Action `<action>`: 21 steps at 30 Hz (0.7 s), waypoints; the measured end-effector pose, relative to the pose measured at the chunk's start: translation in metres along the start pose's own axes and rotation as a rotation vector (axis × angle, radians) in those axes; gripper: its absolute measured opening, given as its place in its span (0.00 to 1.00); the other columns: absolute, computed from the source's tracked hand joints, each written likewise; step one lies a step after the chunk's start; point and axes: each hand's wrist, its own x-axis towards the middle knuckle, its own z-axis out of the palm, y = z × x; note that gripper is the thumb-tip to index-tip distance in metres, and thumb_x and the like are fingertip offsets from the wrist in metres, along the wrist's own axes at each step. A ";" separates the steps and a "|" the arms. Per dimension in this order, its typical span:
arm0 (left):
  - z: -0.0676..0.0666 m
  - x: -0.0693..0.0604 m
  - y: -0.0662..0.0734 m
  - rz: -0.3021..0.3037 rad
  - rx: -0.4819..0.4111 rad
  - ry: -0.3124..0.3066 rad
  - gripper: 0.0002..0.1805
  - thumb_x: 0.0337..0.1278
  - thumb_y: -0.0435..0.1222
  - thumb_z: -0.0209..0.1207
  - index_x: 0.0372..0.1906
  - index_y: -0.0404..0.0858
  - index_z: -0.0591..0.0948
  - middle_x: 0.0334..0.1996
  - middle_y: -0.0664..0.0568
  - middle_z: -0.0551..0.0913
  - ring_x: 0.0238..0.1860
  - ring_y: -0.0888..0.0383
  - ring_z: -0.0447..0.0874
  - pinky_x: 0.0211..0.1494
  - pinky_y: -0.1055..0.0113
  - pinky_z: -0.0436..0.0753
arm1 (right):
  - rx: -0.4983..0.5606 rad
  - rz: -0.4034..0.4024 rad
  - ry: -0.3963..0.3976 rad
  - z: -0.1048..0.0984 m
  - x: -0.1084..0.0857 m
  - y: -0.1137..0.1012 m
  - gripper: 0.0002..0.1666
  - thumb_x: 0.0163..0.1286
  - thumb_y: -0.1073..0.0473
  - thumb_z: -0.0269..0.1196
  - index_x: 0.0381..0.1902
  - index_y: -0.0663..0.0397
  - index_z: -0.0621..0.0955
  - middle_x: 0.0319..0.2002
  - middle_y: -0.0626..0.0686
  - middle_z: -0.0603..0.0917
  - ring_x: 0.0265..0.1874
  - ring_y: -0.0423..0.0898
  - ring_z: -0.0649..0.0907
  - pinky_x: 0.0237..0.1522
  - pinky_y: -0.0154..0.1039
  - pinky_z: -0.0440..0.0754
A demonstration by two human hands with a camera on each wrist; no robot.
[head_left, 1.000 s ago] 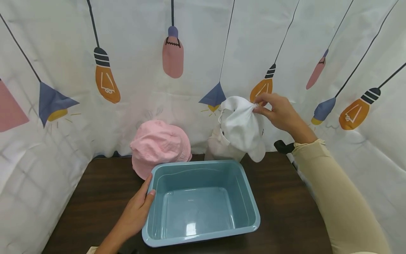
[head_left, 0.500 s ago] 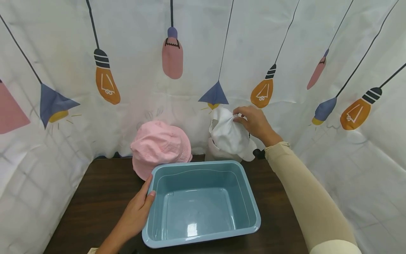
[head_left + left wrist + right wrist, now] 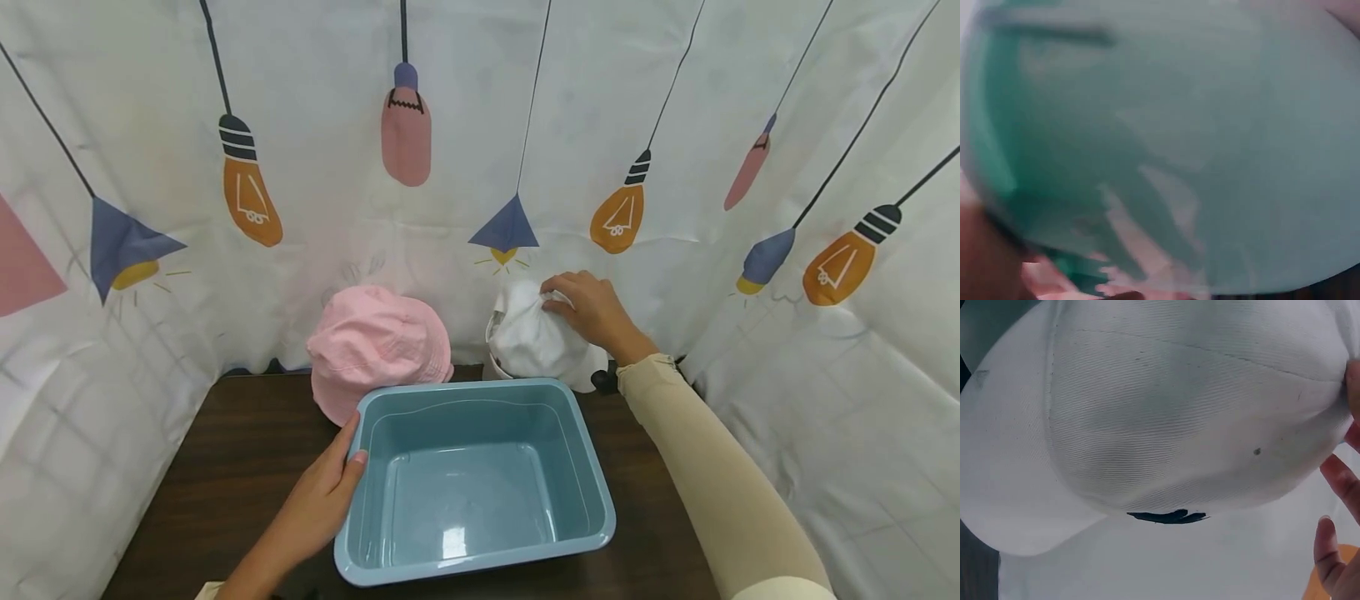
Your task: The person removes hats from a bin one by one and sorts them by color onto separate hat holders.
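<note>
A blue plastic basin [image 3: 472, 492] lies on the dark table with its opening up. My left hand [image 3: 318, 496] grips its left rim, thumb on the inner side. The basin's wall [image 3: 1179, 125] fills the left wrist view, blurred. Behind the basin, my right hand [image 3: 592, 312] pinches the top of a white cap [image 3: 536, 337], its brim to the right. A pale, off-white thing [image 3: 495, 369] shows in part under this cap; its kind is mostly hidden. In the right wrist view the cap's ribbed crown [image 3: 1197, 425] carries a small dark mark.
A pink hat [image 3: 378, 346] sits behind the basin's left corner, close to its rim. A white curtain [image 3: 337, 208] printed with hanging lamps stands behind and at both sides of the dark wooden table [image 3: 210, 467].
My right hand has moved down and to the left with the white cap, which now covers more of the pale thing beneath it. The left hand and basin stay put.
</note>
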 end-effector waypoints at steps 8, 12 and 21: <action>-0.027 0.021 0.038 0.097 0.362 -0.045 0.33 0.80 0.47 0.48 0.77 0.32 0.61 0.70 0.33 0.67 0.66 0.32 0.74 0.55 0.32 0.78 | 0.150 0.124 0.127 -0.014 -0.025 0.007 0.26 0.72 0.53 0.67 0.65 0.53 0.79 0.60 0.58 0.83 0.55 0.59 0.80 0.53 0.61 0.78; -0.040 0.047 0.071 0.229 0.411 -0.087 0.25 0.78 0.41 0.51 0.70 0.31 0.72 0.63 0.37 0.76 0.62 0.40 0.78 0.57 0.38 0.80 | 0.301 0.282 0.221 -0.007 -0.049 0.025 0.26 0.77 0.50 0.61 0.65 0.58 0.76 0.59 0.61 0.83 0.50 0.60 0.82 0.48 0.58 0.79; -0.010 0.140 0.114 0.252 0.227 -0.252 0.22 0.78 0.39 0.46 0.65 0.31 0.76 0.61 0.38 0.81 0.63 0.42 0.79 0.66 0.46 0.76 | 0.713 0.890 -0.256 0.041 -0.113 0.069 0.53 0.78 0.26 0.27 0.81 0.62 0.52 0.76 0.69 0.62 0.71 0.68 0.68 0.69 0.64 0.69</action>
